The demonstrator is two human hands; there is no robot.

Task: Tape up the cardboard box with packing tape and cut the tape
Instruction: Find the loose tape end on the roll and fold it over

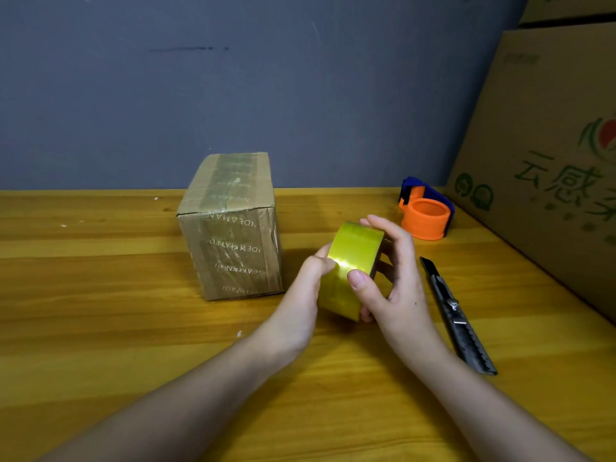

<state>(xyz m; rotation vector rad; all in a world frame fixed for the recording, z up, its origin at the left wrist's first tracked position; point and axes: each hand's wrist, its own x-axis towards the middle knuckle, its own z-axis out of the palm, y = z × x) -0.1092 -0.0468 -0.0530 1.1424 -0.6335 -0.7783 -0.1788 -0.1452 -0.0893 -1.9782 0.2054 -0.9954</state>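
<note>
A small cardboard box [230, 225] stands on the wooden table [100, 295], its flaps closed and covered with strips of printed tape. Just right of it I hold a roll of yellowish packing tape [350, 261] above the table with both hands. My right hand [390, 281] wraps around the roll from the right, thumb on its outer face. The fingertips of my left hand [306, 295] press on the roll's left side. A black utility knife [453, 311] lies on the table right of my right hand.
An orange and blue tape dispenser [425, 210] sits at the back right of the table. A large printed cardboard carton [546, 155] stands along the right edge. A grey wall [266, 78] runs behind the table.
</note>
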